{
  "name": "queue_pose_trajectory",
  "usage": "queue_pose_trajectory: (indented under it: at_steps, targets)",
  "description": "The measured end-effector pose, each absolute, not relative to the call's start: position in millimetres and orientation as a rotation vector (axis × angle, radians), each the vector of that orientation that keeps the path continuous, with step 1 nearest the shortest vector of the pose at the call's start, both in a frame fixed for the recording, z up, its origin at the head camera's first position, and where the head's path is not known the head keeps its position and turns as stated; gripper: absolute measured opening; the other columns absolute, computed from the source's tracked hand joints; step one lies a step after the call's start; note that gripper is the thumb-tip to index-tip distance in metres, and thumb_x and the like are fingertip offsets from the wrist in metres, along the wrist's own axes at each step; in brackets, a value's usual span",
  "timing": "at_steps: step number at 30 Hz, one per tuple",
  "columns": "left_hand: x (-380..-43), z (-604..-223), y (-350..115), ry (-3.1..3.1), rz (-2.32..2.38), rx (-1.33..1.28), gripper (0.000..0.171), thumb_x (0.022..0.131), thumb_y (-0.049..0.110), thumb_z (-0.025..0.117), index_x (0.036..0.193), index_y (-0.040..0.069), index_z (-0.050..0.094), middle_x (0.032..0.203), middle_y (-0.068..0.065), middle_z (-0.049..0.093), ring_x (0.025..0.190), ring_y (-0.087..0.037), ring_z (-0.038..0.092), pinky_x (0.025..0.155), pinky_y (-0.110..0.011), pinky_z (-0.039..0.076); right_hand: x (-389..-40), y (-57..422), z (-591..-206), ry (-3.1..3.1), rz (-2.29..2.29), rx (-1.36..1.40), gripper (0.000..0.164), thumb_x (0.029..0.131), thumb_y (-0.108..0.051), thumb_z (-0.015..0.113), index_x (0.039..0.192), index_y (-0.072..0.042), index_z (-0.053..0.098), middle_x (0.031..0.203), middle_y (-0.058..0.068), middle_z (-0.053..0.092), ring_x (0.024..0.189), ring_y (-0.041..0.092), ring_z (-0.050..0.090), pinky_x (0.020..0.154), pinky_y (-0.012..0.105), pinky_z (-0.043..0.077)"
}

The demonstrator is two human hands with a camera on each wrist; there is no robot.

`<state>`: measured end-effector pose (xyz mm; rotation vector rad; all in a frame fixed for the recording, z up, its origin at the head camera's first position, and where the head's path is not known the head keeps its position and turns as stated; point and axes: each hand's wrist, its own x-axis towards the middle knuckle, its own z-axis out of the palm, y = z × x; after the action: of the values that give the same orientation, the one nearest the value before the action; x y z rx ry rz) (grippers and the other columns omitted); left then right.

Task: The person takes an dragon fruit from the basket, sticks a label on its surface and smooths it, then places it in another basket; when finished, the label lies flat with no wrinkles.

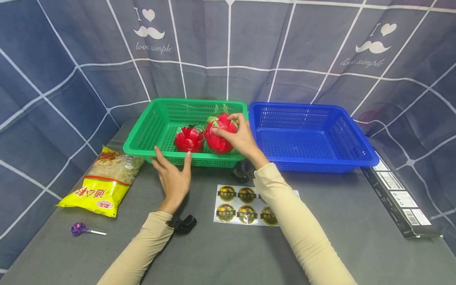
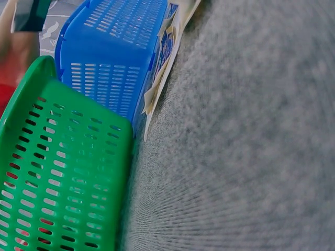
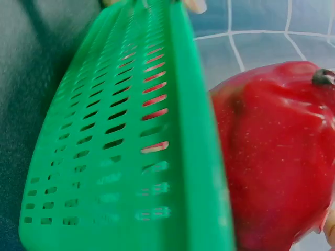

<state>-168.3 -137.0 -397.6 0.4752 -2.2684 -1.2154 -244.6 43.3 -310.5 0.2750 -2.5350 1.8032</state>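
Note:
My right hand [image 1: 240,136] grips a red dragon fruit [image 1: 220,138] with green leafy tips, thumb on the near side and fingers over its right. The fruit overlaps the right end of the green basket [image 1: 142,144], and the right wrist view has its red skin [image 3: 277,157] beside the basket rim. A second dragon fruit [image 1: 187,139] lies inside the basket, to the left. At the basket's front rim is my left hand [image 1: 172,178], its thumb and index finger extended and touching the edge.
A blue basket [image 1: 292,158] stands right of the green one. In front lies a sheet of round stickers [image 1: 236,204], partly under my right forearm. A yellow food bag [image 1: 103,184] and a purple lollipop [image 1: 79,228] are at left, a black box [image 1: 399,194] at right.

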Motion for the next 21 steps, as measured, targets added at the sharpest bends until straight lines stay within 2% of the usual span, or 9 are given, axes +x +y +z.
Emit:
queue_pose_trajectory:
  at_steps: [7, 12, 15, 21]
  targets:
    - [-167, -397, -137, -2.264, -1.200, 0.473, 0.096, 0.078, 0.065, 0.049, 0.145, 0.024, -0.006, 0.150, -0.019, -0.009, 0.138, -0.039, 0.012, 0.109, -0.054, 0.017, -232, 64, -304, -2.468, 1.922, 0.294, 0.052, 0.076, -0.035, 0.069, 0.113, -0.016, 0.038, 0.126, 0.012, 0.034, 0.117, 0.028, 0.038, 0.084, 0.044, 0.049]
    - [-167, -397, -135, -2.264, -1.194, 0.474, 0.096, 0.079, 0.065, 0.049, 0.145, 0.023, -0.005, 0.150, -0.021, -0.008, 0.137, -0.040, 0.013, 0.109, -0.054, 0.017, -215, 83, -302, -2.385, 2.053, 0.320, 0.049, 0.076, -0.027, 0.068, 0.112, -0.014, 0.037, 0.118, 0.013, 0.036, 0.104, 0.030, 0.051, 0.080, 0.043, 0.052]
    - [-168, -397, -136, -2.259, -1.198, 0.478, 0.096, 0.079, 0.065, 0.049, 0.145, 0.023, -0.005, 0.150, -0.021, -0.008, 0.137, -0.040, 0.012, 0.109, -0.054, 0.016, -204, 95, -304, -2.368, 2.073, 0.364, 0.048, 0.076, -0.028, 0.068, 0.110, -0.015, 0.037, 0.113, 0.012, 0.037, 0.096, 0.029, 0.058, 0.076, 0.041, 0.053]
    - [-169, -397, -137, -2.253, -1.190, 0.481, 0.096, 0.078, 0.066, 0.049, 0.146, 0.022, -0.004, 0.149, -0.023, -0.006, 0.136, -0.042, 0.014, 0.108, -0.054, 0.017, -174, 113, -307, -2.413, 1.989, 0.447, 0.050, 0.074, -0.027, 0.071, 0.107, -0.013, 0.037, 0.119, 0.013, 0.036, 0.089, 0.028, 0.057, 0.072, 0.038, 0.054]
